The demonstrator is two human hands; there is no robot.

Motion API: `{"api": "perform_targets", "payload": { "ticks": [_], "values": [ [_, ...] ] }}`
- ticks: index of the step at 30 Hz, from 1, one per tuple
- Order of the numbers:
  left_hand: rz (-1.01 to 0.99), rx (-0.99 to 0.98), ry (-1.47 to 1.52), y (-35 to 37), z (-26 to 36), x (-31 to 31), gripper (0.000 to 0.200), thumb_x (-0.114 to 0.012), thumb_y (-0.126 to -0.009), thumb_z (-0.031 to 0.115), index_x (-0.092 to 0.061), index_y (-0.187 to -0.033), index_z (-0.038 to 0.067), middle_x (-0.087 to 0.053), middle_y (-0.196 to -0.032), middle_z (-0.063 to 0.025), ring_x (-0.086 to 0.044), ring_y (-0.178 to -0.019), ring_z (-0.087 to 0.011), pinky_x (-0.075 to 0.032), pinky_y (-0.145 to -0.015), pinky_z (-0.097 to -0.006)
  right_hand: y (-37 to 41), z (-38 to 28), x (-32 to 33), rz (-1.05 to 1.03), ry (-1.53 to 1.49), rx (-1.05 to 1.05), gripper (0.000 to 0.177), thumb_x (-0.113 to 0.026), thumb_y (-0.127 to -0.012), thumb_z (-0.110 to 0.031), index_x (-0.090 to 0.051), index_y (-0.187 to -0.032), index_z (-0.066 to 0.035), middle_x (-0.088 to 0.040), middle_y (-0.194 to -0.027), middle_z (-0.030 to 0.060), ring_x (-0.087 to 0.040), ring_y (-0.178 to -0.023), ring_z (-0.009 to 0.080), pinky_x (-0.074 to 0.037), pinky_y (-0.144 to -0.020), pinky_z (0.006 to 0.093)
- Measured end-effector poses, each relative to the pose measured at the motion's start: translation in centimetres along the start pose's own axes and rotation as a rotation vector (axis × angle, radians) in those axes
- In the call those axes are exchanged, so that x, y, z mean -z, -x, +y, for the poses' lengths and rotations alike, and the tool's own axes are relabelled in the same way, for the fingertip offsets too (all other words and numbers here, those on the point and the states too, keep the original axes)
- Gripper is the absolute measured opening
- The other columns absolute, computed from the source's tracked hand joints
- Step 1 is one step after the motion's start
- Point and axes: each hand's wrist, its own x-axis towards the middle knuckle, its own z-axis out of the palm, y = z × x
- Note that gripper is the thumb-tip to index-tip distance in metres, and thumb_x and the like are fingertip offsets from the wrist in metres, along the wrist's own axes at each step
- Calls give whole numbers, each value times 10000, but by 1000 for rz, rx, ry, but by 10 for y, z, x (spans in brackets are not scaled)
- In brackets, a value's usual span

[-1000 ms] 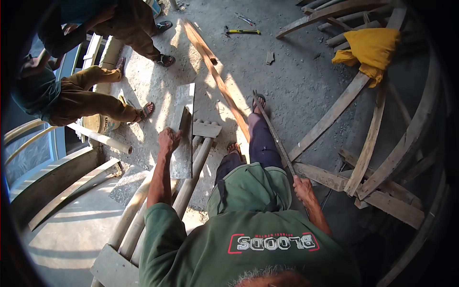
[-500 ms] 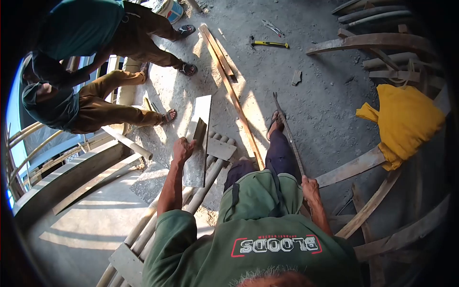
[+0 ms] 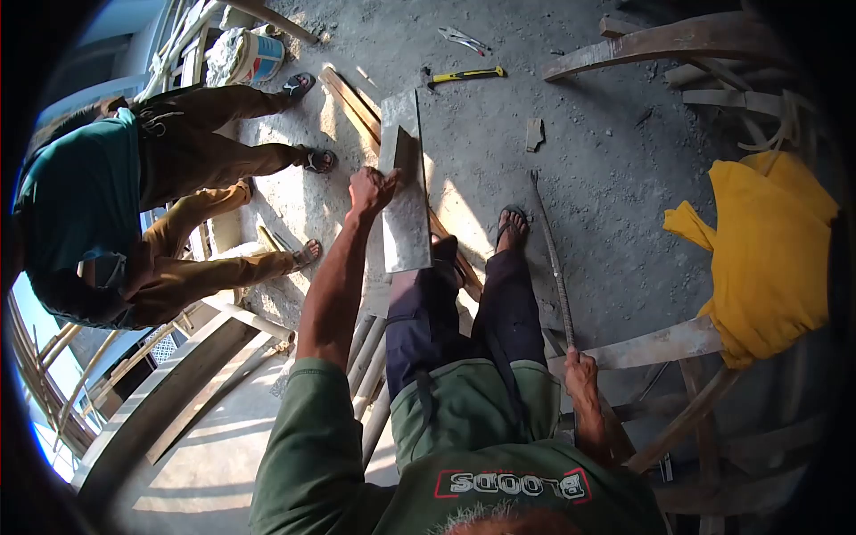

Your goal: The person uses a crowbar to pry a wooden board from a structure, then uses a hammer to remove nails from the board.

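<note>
My left hand (image 3: 370,189) is closed on the handle of a plastering float (image 3: 404,234). The float is a long grey rectangular board with a dark wooden grip on its upper face, raised in front of my left leg. In my right hand (image 3: 581,370), fingers wrapped round its near end, is a pry bar (image 3: 555,263) of ribbed steel with a small forked tip. The bar slants forward beside my right foot, its tip close to the floor; whether it touches cannot be made out.
Two people (image 3: 85,192) are at the left. Ahead on the floor lie a yellow-handled hammer (image 3: 465,77), locking pliers (image 3: 464,40), a small wood scrap (image 3: 534,135) and timber strips (image 3: 352,102). Yellow cloth (image 3: 767,250) hangs over curved beams at the right. A paint bucket (image 3: 259,58) stands upper left.
My left hand has carried the float forward and to the right, off the pole bench beside my leg. My right hand keeps hold of the pry bar. The standing person at left has bent down.
</note>
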Motion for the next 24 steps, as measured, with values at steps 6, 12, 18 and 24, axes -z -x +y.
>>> {"api": "perform_targets", "payload": {
  "ticks": [6, 12, 18, 24],
  "values": [
    [-59, 84, 301, -88, 100, -133, 631, -635, -776, 531, -471, -473, 3, -505, -469, -114, -486, -431, -199, -413, -459, -380, 1, 16, -25, -49, -118, -64, 465, -404, -928, -321, -581, -800, 89, -566, -732, 295, -545, -711, 452, -404, -662, 479],
    [-77, -84, 675, -147, 161, -279, 577, -670, -766, 466, -473, -491, -2, -465, -436, -106, -409, -397, -157, -372, -426, -330, 4, -9, -58, -29, -310, -422, 412, -426, -942, -295, -505, -689, 20, -431, -548, 61, -456, -530, 156, -340, -485, 361],
    [-11, 257, 346, -161, 22, -350, 574, -762, -687, 427, -494, -485, -38, -565, -535, -148, -497, -480, -222, -428, -481, -405, 2, -39, -84, -23, -283, -595, 379, -417, -934, -287, -521, -708, -1, -428, -511, 19, -419, -431, 109, -322, -409, 306],
    [-345, 838, 223, -166, -174, -373, 951, -854, -546, 407, -391, -1152, -160, -587, -1079, -230, -611, -964, -300, -507, -820, -350, -12, -50, -82, -86, -79, -439, 352, -424, -920, -279, -506, -699, -18, -430, -505, 11, -409, -408, 106, -321, -388, 296]
  ]
}}
